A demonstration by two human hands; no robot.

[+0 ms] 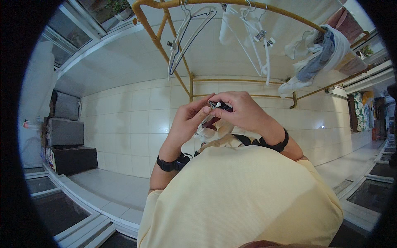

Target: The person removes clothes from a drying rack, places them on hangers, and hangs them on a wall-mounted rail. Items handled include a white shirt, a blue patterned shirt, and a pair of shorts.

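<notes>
My left hand (190, 119) and my right hand (240, 108) meet in front of my chest, fingertips close together. Between them is a small metal clip (212, 104) with a white tip, which the fingers of both hands pinch. A dark item (225, 107) shows inside my curled right fingers; what it is cannot be told. Below the hands hang a dark red piece (211, 124) and some whitish, clear material, partly hidden by my hands. Each wrist wears a black strap.
A yellow metal clothes rack (173, 4) stands ahead, bearing white hangers (186, 34), a dark blue hanger (194, 34) and hangers with metal clips. Bunched clothes (325, 55) hang at its right. Grey boxes (65, 131) and a black box (76, 160) are stacked at the left.
</notes>
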